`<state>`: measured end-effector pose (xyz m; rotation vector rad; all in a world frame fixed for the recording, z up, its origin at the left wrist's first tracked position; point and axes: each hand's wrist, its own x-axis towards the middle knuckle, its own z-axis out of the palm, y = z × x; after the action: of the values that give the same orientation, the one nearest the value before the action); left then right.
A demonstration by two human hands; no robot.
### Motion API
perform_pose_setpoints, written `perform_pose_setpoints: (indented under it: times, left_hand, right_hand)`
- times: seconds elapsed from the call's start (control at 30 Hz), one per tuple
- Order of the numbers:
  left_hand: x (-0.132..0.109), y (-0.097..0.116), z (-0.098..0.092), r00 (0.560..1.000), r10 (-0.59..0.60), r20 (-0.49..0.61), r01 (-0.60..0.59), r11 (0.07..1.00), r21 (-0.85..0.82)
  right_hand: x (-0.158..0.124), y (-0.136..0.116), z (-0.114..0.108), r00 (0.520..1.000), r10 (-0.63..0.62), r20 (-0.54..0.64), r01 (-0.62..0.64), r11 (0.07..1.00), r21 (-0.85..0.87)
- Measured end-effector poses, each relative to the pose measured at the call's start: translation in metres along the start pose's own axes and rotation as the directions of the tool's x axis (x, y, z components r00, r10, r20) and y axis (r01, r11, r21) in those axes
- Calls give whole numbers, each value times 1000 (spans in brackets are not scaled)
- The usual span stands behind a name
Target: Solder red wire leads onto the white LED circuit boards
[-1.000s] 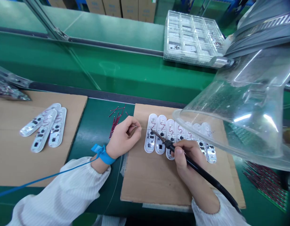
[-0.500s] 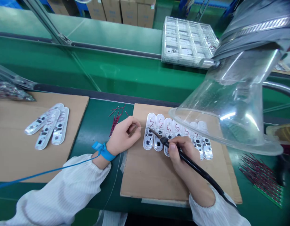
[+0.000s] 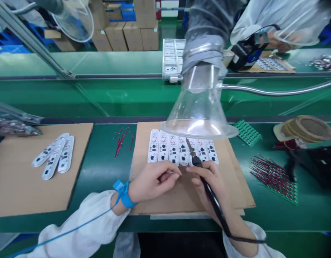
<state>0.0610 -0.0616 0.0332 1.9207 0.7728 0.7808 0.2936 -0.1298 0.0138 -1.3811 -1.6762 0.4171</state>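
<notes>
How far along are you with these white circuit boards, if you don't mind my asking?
Part way. Done: three boards lie apart on the left cardboard, and the row of boards already carries red wires. In hand: the right hand holds a soldering iron over the row, while the left hand pinches thin wire. Remaining: loose red wires and a green rack of them at right. Which joints are soldered, I cannot tell.

The person's left hand (image 3: 153, 182) reaches inward, back upward, its fingers curled and pinched together, with the fingertips (image 3: 174, 171) just beside the right hand (image 3: 208, 187). That right hand is closed in a pen grip, angled forward. The left forearm (image 3: 118, 202) slants in from the lower left, the right forearm (image 3: 232, 229) from below.
</notes>
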Motion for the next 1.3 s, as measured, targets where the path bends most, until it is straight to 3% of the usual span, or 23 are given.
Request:
perform_pose_setpoints:
  times: [0.07,0.13,0.33,0.5,0.57,0.73,0.9,1.3]
  left_hand:
    - [5,13,21,1000,-16,13,16,1000,-15]
    - [7,19,36,999,-44,-1,44,999,-7]
    - [-5,11,41,983,-174,-59,178,981,78]
    - [10,4,40,979,28,-201,-18,998,53]
    - [23,0,45,972,103,-213,-85,992,92]
    - [31,-12,55,957,195,-215,-163,974,158]
    - [23,-14,52,960,191,-203,-156,972,178]
    - [27,-10,50,972,166,-166,-135,974,180]
  right_hand:
    - [-7,2,2,996,-81,-46,79,996,-41]
    - [-15,8,1,995,-74,-67,72,997,-36]
    - [-43,42,-38,976,213,-44,-214,977,-4]
    - [-51,61,-78,993,18,-114,-26,997,-75]
    - [-53,64,-86,982,30,-186,-41,998,-55]
    - [-67,69,-86,913,263,-313,-191,951,241]
    - [-73,76,-87,888,278,-367,-158,933,322]
    - [-83,82,-91,913,332,-236,-220,890,399]
